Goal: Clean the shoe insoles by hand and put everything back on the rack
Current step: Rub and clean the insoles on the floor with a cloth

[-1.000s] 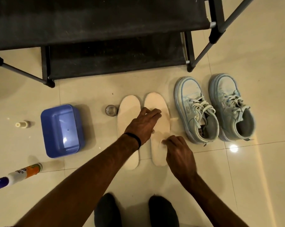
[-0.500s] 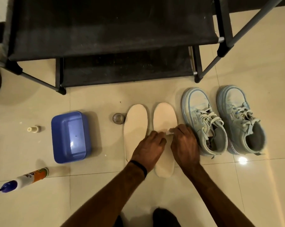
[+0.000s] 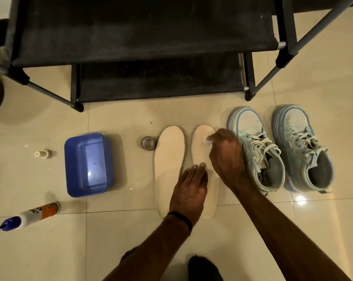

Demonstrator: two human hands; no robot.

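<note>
The left hand (image 3: 188, 188) presses flat on the right insole (image 3: 202, 151), the right hand (image 3: 225, 153) pinches a white wad (image 3: 208, 141) against it, and the blue tub (image 3: 86, 165) holds clear water.

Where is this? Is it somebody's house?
Probably yes, a home's shoe corner: a black shoe rack stands on a tiled floor, with blue sneakers beside it.

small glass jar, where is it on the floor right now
In the head view the small glass jar stands on the tile left of centre, right beside the toe of the left insole, with the blue tub farther to its left.
</note>
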